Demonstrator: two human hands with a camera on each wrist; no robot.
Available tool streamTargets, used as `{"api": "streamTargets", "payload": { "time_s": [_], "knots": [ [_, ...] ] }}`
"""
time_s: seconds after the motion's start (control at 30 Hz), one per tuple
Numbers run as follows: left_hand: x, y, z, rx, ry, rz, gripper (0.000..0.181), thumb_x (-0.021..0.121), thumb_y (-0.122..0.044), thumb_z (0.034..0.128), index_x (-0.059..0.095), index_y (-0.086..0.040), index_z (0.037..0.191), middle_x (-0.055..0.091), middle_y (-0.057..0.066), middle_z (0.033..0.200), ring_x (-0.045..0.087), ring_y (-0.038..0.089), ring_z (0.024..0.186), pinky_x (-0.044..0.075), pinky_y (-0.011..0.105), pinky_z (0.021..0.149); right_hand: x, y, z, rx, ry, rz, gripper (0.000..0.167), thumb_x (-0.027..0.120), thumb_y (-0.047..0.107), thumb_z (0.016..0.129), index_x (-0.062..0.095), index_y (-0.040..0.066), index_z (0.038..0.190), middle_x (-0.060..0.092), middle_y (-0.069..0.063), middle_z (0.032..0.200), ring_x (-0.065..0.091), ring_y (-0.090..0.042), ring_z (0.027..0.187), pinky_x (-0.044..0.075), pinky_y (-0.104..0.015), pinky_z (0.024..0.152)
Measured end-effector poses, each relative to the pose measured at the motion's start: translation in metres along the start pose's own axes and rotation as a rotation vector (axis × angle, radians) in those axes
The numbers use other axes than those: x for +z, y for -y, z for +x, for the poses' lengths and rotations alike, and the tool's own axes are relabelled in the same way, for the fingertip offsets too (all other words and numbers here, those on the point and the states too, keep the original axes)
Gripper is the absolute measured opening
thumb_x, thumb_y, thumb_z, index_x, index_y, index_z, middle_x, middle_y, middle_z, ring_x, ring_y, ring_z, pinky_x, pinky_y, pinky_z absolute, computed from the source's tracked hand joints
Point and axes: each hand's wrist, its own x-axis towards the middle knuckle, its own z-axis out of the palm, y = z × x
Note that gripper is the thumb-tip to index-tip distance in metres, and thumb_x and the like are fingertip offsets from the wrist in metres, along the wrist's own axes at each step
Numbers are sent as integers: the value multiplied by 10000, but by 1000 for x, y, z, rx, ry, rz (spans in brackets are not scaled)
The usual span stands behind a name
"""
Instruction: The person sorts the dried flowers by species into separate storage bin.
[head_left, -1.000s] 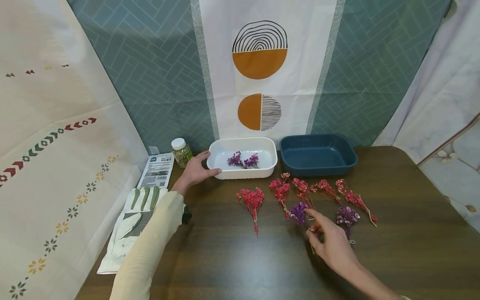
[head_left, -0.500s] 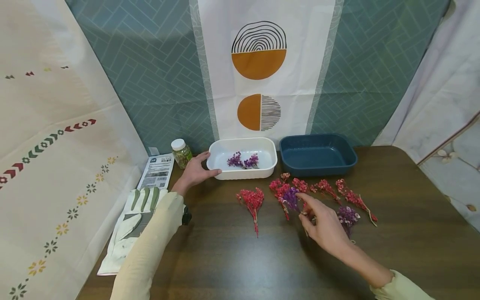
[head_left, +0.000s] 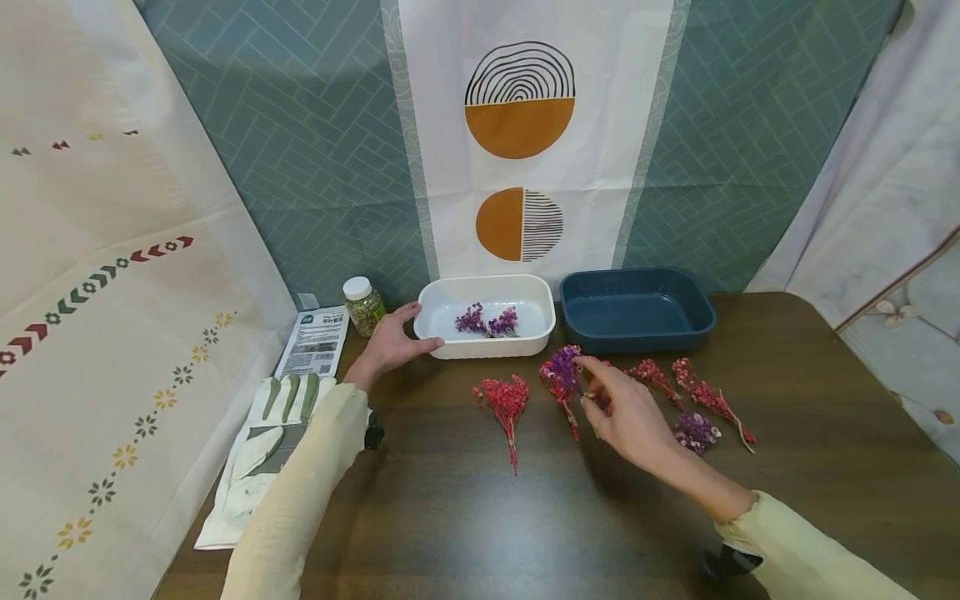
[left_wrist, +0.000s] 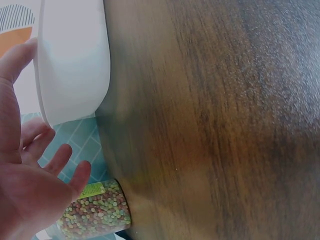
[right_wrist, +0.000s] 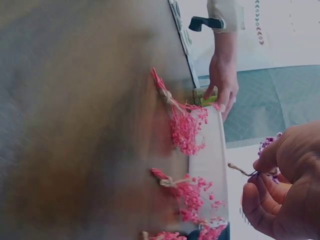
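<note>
My right hand (head_left: 632, 414) pinches the tied stems of a purple flower bunch (head_left: 564, 368), held above the red bunches; in the right wrist view the thumb and fingers of the right hand (right_wrist: 290, 185) close on its stems. My left hand (head_left: 392, 343) rests with spread fingers at the left end of the white tray (head_left: 491, 348), thumb and a finger touching its rim. In the left wrist view the hand (left_wrist: 30, 170) touches the tray (left_wrist: 75, 65). Two purple bunches (head_left: 487, 321) lie inside the tray.
A blue tray (head_left: 637, 342) stands right of the white one. Red bunches (head_left: 504, 400) and another purple bunch (head_left: 696, 432) lie on the table. A lidded jar (head_left: 364, 308), a printed packet (head_left: 313, 342) and gloves (head_left: 262, 450) are at the left.
My right hand has moved left and away from me, carrying the purple bunch from beside the right-hand flowers to over a red bunch. The left hand has stayed at the white tray.
</note>
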Motion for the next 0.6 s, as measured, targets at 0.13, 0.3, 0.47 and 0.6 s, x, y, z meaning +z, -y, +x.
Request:
{"api": "streamTargets", "payload": {
  "time_s": [0.13, 0.3, 0.47, 0.6],
  "knots": [
    [-1, 2, 0, 9, -5, 3, 882, 776, -429, 843, 395, -11, 1520, 344, 128, 1583, 280, 364, 1446, 253, 565, 1133, 1, -1, 15, 11, 28, -1, 593, 742, -40, 844, 533, 18, 1396, 624, -27, 851, 555, -104, 651, 472, -289, 538],
    [-1, 3, 0, 17, -5, 12, 881, 776, -433, 840, 404, -3, 1513, 353, 127, 1579, 289, 367, 1441, 249, 559, 1137, 7, -2, 34, 14, 66, 8, 588, 738, -39, 849, 528, 10, 1396, 636, -45, 859, 545, -122, 647, 483, -315, 562],
    [-2, 2, 0, 24, -4, 17, 885, 775, -434, 843, 401, 10, 1510, 354, 140, 1577, 291, 379, 1438, 244, 559, 1138, 15, -3, 54, 5, 87, -6, 568, 711, -25, 868, 520, 4, 1403, 631, -54, 848, 546, -145, 648, 471, -344, 578],
    [-1, 1, 0, 32, -2, 11, 885, 779, -428, 843, 402, 21, 1506, 355, 151, 1574, 294, 377, 1439, 249, 551, 1138, 22, -1, 70, 7, 120, -22, 569, 710, -9, 872, 523, 15, 1409, 634, -64, 863, 550, -170, 666, 469, -355, 576]
  ]
}}
